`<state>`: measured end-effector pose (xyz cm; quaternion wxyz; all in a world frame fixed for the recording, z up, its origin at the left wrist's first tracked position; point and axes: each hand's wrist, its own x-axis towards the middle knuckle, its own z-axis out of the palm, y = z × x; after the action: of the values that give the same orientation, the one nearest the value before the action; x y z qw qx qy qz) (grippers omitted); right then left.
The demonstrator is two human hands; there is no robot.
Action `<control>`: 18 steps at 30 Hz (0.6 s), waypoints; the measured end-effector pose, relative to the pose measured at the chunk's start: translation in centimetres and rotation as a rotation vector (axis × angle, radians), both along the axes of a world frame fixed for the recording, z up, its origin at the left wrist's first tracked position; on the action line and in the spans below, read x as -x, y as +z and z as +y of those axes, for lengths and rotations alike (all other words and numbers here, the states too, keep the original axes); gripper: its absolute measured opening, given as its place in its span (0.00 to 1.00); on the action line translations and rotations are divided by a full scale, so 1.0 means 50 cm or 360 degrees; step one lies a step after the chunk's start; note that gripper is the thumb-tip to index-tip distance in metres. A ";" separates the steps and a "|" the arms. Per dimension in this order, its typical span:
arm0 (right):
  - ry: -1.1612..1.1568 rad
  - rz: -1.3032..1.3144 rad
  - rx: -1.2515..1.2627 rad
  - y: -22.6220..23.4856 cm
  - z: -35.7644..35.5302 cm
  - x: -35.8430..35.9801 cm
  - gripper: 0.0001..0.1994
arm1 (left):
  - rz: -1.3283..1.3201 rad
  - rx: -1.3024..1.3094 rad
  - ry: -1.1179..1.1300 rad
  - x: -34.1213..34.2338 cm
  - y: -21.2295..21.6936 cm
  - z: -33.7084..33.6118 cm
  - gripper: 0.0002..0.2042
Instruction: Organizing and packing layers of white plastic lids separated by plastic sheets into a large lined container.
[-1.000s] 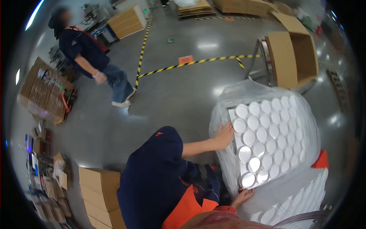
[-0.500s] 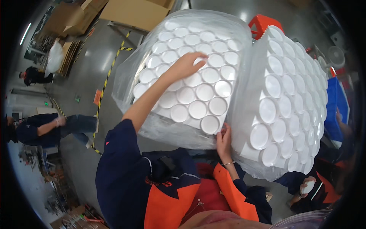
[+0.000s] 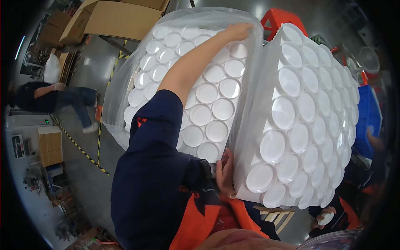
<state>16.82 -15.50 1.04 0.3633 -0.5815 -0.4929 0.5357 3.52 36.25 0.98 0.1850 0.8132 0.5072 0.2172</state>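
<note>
A white tray (image 3: 199,160) holding rows of round, shallow white caps (image 3: 207,92) lies on top of a stack wrapped in clear plastic film (image 3: 114,109). My left arm stretches across it, and my left hand (image 3: 240,31) is closed at the tray's far right corner, beside the film; its fingertips are partly hidden. At the near right corner, my right hand (image 3: 225,171) has its fingers closed on the tray's edge. Immediately to the right stands a second stack of trays (image 3: 243,195) with the same caps, leaning toward the first.
A red plastic stool (image 3: 280,20) stands behind the stacks. Cardboard boxes (image 3: 121,20) are at the far left. A blue bin (image 3: 367,121) is on the right, near another person's hand (image 3: 324,217) holding a white cap. One more person (image 3: 54,98) walks on the left, beyond the striped floor tape (image 3: 99,146).
My left hand has moved from the middle of the caps to the tray's far right corner. My right hand stays at the near corner. The view has shifted, and the person on the left has walked.
</note>
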 end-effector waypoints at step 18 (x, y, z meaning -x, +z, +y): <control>-0.0034 -0.0014 -0.0033 -0.002 0.000 0.002 0.25 | 0.0662 -0.0218 0.0760 0.381 0.008 -0.072 0.21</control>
<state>16.70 -15.49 0.91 0.3730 -0.5853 -0.4938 0.5239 -15.53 32.66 1.37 -0.0340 0.7087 0.6948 0.1173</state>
